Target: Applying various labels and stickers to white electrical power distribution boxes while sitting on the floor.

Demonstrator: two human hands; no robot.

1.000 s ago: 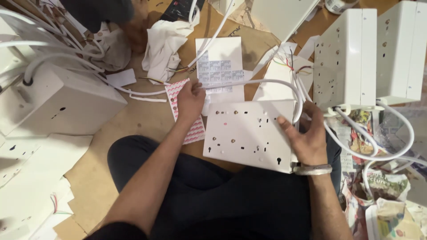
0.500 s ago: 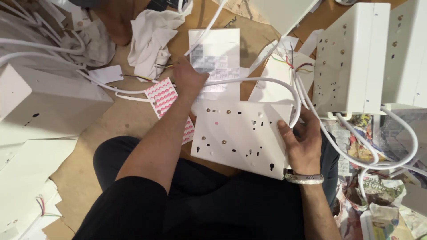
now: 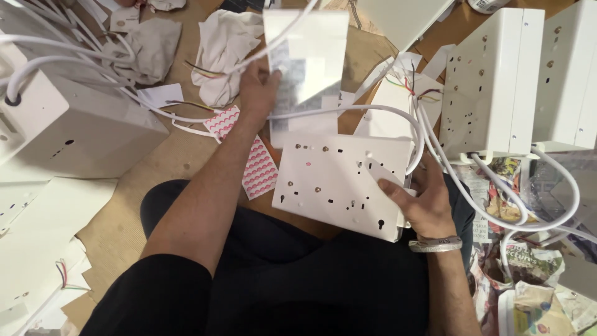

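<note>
A: Okay — left hand?
B: Reaching forward, fingers curled on edge of glossy sheet, lifted off brown paper. Pinched, looks like a firm hold.
A: Right hand?
B: Fingers spread flat on right end of white box, thumb over top face — steadying, not lifting. Box on lap, just below sheet.
A: Around it?
B: White cable looping across between sheet and box, coloured wires near a second box at right. Red-patterned card just left of lap box, rag beyond.
A: Step?
B: Probably fetching sheet while bracing box. Next likely calls for bringing sheet down clear of cable, keeping box steady.
</note>
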